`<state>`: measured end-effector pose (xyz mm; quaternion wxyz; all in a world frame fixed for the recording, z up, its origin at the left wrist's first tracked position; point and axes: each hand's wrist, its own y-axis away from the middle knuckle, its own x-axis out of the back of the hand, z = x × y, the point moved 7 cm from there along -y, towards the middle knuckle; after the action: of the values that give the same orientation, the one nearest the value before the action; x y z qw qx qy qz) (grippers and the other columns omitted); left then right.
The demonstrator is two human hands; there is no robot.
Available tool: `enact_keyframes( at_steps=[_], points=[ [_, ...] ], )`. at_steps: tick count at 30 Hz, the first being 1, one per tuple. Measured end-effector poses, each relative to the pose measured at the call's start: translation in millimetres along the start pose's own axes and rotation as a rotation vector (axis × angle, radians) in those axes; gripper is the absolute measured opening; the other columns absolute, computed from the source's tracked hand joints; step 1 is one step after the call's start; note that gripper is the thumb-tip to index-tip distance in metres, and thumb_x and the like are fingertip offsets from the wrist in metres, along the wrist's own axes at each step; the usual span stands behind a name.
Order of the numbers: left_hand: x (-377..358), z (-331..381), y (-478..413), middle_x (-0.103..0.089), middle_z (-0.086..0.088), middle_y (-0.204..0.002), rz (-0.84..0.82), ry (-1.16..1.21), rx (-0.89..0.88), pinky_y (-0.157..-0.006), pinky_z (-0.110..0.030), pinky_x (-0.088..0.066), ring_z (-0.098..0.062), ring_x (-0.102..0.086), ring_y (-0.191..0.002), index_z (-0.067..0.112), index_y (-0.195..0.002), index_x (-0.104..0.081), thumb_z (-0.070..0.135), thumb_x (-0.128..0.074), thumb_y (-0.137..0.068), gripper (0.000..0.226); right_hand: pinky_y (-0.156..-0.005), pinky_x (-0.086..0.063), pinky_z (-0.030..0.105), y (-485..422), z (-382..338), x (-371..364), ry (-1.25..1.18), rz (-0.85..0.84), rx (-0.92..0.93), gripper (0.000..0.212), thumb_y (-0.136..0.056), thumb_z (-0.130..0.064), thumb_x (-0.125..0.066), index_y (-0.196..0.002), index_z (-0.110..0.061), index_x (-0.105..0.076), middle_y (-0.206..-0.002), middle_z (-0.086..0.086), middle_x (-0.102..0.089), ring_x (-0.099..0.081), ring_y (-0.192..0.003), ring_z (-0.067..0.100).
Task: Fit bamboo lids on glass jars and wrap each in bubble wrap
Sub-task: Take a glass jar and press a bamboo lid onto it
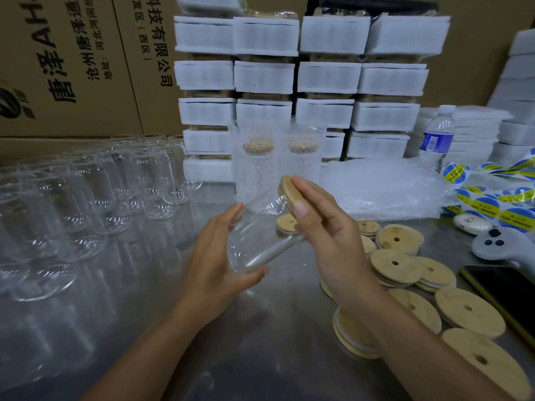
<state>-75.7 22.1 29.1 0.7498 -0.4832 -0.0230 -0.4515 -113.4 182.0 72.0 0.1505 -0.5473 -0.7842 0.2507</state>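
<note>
A clear glass jar [262, 227] is held tilted above the metal table [260, 328], mouth pointing up and to the right. My left hand [215, 261] grips its base, fingers curled round the glass. My right hand [324, 227] presses a bamboo lid [286, 189] against the jar's mouth with straight fingers. Several loose bamboo lids [405, 273], each with a small hole, lie on the table at the right. Two jars wrapped in bubble wrap [254, 166] stand upright behind my hands. A pile of bubble wrap sheets [385, 189] lies at the back right.
Rows of empty glass jars [86, 195] fill the left of the table. White foam-packed stacks [298, 82] and cardboard boxes [72, 59] stand behind. At the right are a water bottle [437, 137], sticker strips [498, 192], a grey controller [500, 244] and a phone [503, 293].
</note>
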Motion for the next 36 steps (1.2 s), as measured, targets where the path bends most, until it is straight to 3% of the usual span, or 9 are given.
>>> enact_keyframes(
  at_steps=[8,10,12,15,20,23,26,29,36],
  points=[
    [-2,-5,2,-0.047,0.023,-0.122,-0.004,0.074,0.059,-0.094,-0.012,-0.037,0.003,-0.049,-0.112,0.054,-0.130,-0.029,0.041,-0.082,-0.053,0.094,-0.108,-0.040,0.043,-5,5,-4,0.056,-0.014,-0.040,0.039,-0.077,-0.050,-0.062,-0.115,-0.041,-0.059,-0.133,-0.009,-0.055,-0.051,-0.124,0.005],
    [-1,-8,2,-0.049,0.020,-0.123,-0.001,0.125,0.089,-0.094,-0.020,-0.040,-0.001,-0.051,-0.113,0.054,-0.130,-0.030,0.046,-0.082,-0.051,0.094,-0.105,-0.044,0.033,-7,2,-6,0.059,-0.049,-0.045,0.045,-0.073,-0.052,-0.059,-0.117,-0.045,-0.054,-0.131,-0.018,-0.055,-0.052,-0.120,-0.003],
    [1,-11,2,-0.051,0.019,-0.122,0.019,0.167,0.125,-0.092,-0.016,-0.041,0.000,-0.053,-0.111,0.055,-0.129,-0.031,0.050,-0.081,-0.049,0.094,-0.098,-0.047,0.020,-12,-3,-6,0.053,-0.087,-0.041,0.047,-0.071,-0.055,-0.056,-0.117,-0.049,-0.050,-0.127,-0.026,-0.053,-0.052,-0.115,-0.010],
    [7,-20,1,-0.055,0.018,-0.116,0.104,0.240,0.201,-0.087,-0.011,-0.045,0.002,-0.057,-0.103,0.054,-0.125,-0.035,0.041,-0.090,-0.049,0.094,-0.078,-0.047,0.005,-34,-15,12,0.146,-0.004,-0.001,0.021,-0.087,-0.039,-0.061,-0.105,-0.048,-0.056,-0.115,-0.027,-0.058,-0.057,-0.100,-0.014],
    [10,-39,0,-0.059,0.004,-0.111,0.244,0.460,0.399,-0.093,-0.046,-0.051,-0.018,-0.061,-0.099,0.033,-0.128,-0.040,0.024,-0.094,-0.051,0.094,-0.063,-0.042,0.003,-86,-15,79,0.462,0.301,0.040,0.012,-0.091,-0.018,-0.061,-0.091,-0.030,-0.063,-0.093,-0.013,-0.064,-0.058,-0.079,-0.006],
    [10,-48,1,-0.061,-0.008,-0.116,0.318,0.548,0.472,-0.096,-0.055,-0.047,-0.025,-0.062,-0.104,0.030,-0.128,-0.041,0.013,-0.080,-0.066,0.075,-0.067,-0.041,0.014,-106,19,117,0.712,0.326,-0.095,0.013,-0.091,-0.019,-0.059,-0.104,-0.019,-0.063,-0.106,0.001,-0.064,-0.060,-0.087,0.008],
    [10,-52,-1,-0.061,-0.012,-0.119,0.351,0.586,0.502,-0.097,-0.054,-0.047,-0.027,-0.062,-0.105,0.026,-0.130,-0.041,0.006,-0.076,-0.071,0.072,-0.088,-0.039,0.026,-110,60,146,0.960,0.199,-0.315,0.041,-0.092,-0.024,-0.059,-0.131,-0.011,-0.051,-0.129,0.012,-0.056,-0.053,-0.116,0.028],
    [8,-47,-3,-0.061,-0.010,-0.116,0.348,0.606,0.515,-0.094,-0.049,-0.049,-0.020,-0.063,-0.099,0.027,-0.129,-0.042,0.017,-0.078,-0.064,0.075,-0.105,-0.035,0.044,-102,90,158,1.201,0.067,-0.479,0.058,-0.093,-0.039,-0.057,-0.142,-0.018,-0.037,-0.142,0.009,-0.045,-0.040,-0.130,0.031],
    [7,-46,-1,-0.062,-0.002,-0.111,0.323,0.627,0.538,-0.084,-0.039,-0.050,-0.012,-0.063,-0.092,0.027,-0.128,-0.042,0.030,-0.075,-0.052,0.083,-0.101,-0.032,0.042,-94,95,157,1.560,0.124,-0.385,0.044,-0.093,-0.046,-0.054,-0.132,-0.029,-0.047,-0.127,0.004,-0.053,-0.043,-0.123,0.027]
  ],
)
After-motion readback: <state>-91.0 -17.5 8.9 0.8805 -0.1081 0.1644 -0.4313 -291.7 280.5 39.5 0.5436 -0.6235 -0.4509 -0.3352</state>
